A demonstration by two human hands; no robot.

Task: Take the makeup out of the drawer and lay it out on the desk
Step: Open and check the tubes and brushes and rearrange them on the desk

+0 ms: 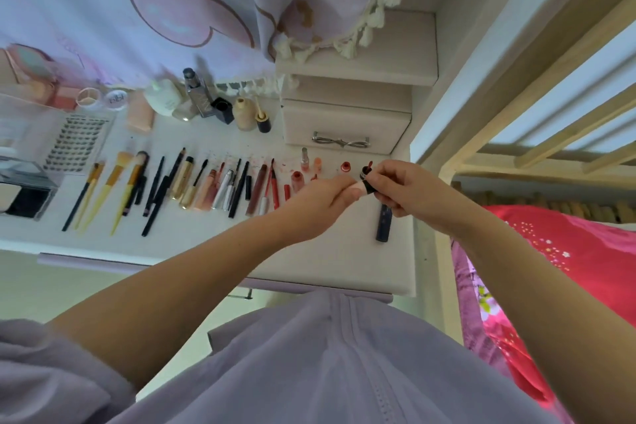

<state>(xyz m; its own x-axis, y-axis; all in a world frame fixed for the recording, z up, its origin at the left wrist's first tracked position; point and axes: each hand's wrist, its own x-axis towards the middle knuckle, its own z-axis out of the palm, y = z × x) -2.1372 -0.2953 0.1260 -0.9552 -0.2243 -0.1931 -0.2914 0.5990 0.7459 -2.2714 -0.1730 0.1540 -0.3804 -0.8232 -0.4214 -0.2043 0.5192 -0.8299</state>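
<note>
With the laid-out brushes and pencils (144, 189) at left on the desk (337, 262), our left hand (323, 203) pinches a small lip tube (361, 186) while our right hand (402, 186) grips its dark cap, and a slip could smear colour or scatter the row.

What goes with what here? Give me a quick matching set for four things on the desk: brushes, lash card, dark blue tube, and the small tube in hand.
Things:
1. brushes
2. lash card
3. dark blue tube
4. small tube

Places:
A. lying under the right hand
B. held between both hands
C. left end of the laid-out row
D. behind the brushes, by the clear boxes

Pairs: 1-C, 2-D, 3-A, 4-B. The left hand grips the small tube's pale end.
</note>
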